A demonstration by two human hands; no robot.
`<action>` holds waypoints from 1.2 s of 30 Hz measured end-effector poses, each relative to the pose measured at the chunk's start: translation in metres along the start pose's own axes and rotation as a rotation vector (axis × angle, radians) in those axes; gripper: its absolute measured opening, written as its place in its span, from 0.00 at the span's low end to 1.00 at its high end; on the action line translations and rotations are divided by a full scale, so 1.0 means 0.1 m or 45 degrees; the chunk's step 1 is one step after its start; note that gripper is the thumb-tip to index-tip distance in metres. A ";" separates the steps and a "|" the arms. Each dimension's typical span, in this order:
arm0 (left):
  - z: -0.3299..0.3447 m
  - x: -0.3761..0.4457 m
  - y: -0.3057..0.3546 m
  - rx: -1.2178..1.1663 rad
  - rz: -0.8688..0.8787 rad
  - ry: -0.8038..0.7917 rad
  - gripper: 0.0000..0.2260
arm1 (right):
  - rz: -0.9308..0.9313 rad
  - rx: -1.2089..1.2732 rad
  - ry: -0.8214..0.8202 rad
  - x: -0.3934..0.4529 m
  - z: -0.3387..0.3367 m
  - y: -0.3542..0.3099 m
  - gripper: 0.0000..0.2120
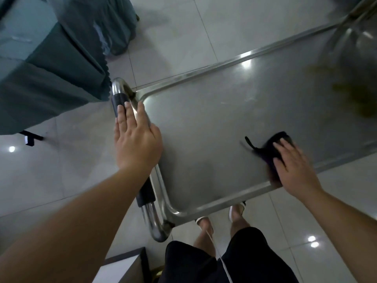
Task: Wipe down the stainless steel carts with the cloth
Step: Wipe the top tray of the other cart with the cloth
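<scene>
A stainless steel cart (214, 123) with a flat top tray fills the middle of the head view. Its tubular handle (152, 217), wrapped in black grips, runs along the left end. My left hand (136, 139) rests on the handle with the fingers laid flat over the bar. My right hand (293, 164) presses a dark cloth (271, 152) flat onto the tray near its front rim; a loose strip of the cloth trails to the left. The cloth and right hand are blurred. A greenish-brown smear (350, 92) marks the tray's far right part.
A table draped in teal cloth (51, 68) stands just left of the handle. Another steel frame (359, 15) is at the top right. White tiled floor (61, 176) surrounds the cart. My legs and sandalled feet (206, 223) are below the tray's front edge.
</scene>
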State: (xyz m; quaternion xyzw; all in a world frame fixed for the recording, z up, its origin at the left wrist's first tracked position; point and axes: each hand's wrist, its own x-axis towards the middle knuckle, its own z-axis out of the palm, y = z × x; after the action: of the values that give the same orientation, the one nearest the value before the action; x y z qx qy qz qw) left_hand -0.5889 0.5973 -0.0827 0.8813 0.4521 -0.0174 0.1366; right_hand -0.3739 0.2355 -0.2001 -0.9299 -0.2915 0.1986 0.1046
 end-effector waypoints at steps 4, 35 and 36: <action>0.02 -0.02 0.02 0.083 0.030 -0.010 0.27 | 0.087 -0.029 -0.108 0.06 0.02 -0.02 0.27; 1.77 -0.18 2.87 -0.082 -0.182 -0.153 0.28 | -0.541 -0.160 -0.005 0.71 -0.84 2.13 0.26; 1.81 -0.14 2.86 -0.077 -0.209 -0.121 0.28 | -0.527 -0.163 -0.010 0.78 -0.93 2.30 0.26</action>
State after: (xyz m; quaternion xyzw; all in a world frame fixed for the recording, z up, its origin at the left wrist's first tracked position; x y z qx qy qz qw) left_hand -0.3512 0.3817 -0.1905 0.8350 0.5161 -0.0566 0.1824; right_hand -0.1599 0.0878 -0.2117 -0.8542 -0.4886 0.1575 0.0826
